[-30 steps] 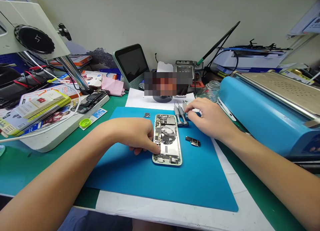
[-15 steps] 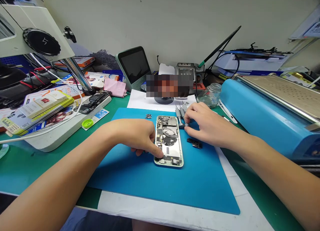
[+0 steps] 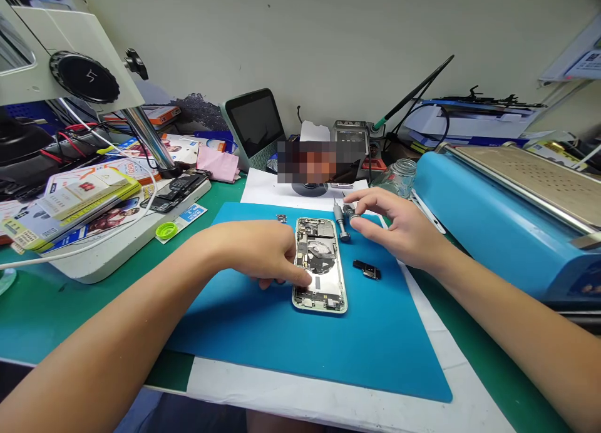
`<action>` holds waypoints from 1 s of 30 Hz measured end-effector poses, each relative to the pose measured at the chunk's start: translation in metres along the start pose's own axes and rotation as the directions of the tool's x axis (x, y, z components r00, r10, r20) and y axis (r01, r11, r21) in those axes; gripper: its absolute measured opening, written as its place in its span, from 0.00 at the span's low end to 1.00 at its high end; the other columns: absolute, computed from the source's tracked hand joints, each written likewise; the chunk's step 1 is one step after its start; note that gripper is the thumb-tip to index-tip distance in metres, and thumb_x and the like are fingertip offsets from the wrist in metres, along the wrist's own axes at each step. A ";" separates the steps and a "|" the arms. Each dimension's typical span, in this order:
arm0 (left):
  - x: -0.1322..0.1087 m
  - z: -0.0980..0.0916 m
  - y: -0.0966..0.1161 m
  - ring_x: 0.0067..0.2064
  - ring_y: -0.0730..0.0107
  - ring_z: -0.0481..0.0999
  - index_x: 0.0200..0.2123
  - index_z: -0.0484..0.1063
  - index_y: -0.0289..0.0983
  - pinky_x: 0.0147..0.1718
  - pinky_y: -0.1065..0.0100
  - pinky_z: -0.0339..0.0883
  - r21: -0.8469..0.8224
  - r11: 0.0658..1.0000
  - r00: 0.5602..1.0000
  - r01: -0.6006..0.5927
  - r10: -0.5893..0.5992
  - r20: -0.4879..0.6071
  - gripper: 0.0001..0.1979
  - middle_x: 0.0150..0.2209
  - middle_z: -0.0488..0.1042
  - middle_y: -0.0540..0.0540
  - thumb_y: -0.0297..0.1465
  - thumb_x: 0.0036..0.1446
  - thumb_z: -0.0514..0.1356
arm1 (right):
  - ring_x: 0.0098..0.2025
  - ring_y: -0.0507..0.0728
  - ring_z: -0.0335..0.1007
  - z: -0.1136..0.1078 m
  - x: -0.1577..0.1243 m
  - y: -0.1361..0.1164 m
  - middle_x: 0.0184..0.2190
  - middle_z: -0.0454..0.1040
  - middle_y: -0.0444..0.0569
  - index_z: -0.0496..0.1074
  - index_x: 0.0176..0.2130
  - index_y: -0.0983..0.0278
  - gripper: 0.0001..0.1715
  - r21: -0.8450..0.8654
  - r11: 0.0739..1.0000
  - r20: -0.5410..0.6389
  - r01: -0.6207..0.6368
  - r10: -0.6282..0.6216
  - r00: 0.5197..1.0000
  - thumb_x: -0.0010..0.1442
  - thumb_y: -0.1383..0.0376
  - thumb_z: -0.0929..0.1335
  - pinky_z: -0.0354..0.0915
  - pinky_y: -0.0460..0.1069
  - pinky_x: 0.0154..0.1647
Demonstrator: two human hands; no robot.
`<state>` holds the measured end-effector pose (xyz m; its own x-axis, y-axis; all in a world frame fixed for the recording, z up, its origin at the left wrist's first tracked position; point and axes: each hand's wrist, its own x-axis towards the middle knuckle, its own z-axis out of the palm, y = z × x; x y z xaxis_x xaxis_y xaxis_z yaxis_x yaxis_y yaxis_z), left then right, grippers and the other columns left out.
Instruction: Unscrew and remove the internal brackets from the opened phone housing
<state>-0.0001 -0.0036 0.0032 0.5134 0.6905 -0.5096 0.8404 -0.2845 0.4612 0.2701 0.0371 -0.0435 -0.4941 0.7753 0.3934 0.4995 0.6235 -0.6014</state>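
An opened phone (image 3: 323,283) lies face up on the blue mat, its inner parts exposed. My left hand (image 3: 263,251) is at its left edge, thumb pressed on the silvery area in the lower half and the other fingers curled beside the frame. At the upper right of the phone, my right hand (image 3: 399,226) has thumb and forefinger closed around a grey screwdriver (image 3: 349,212), partly hidden by the fingers. Another grey screwdriver (image 3: 342,221) lies just left of it. A small black phone part (image 3: 367,269) rests below my right hand. Beyond the phone sits a tiny metal part (image 3: 281,218).
A blue machine (image 3: 488,226) stands at the right, near a glass jar (image 3: 402,175). On the left, a microscope (image 3: 84,76) rises over a white base (image 3: 107,254) piled with boxes and phone parts. A screen device (image 3: 253,123) and soldering iron (image 3: 413,92) stand behind.
My right hand has lifted slightly away from the mat with the screwdriver between its fingers, uncovering more of the black part. My left thumb has slid a little farther up the phone.
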 end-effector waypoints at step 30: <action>0.029 0.028 0.008 0.27 0.69 0.71 0.32 0.81 0.39 0.28 0.67 0.53 0.441 0.862 0.576 -0.250 0.499 -0.648 0.13 0.25 0.74 0.50 0.35 0.68 0.60 | 0.50 0.60 0.78 0.034 -0.032 -0.051 0.45 0.78 0.47 0.72 0.52 0.52 0.17 0.158 0.923 -0.229 0.351 -0.311 0.922 0.68 0.69 0.73 0.75 0.57 0.52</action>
<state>0.0266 -0.0044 -0.0279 0.6021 0.6867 0.4073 0.6729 -0.7111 0.2041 0.2359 -0.0232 -0.0490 -0.4480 0.5442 0.7093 0.1758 0.8315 -0.5270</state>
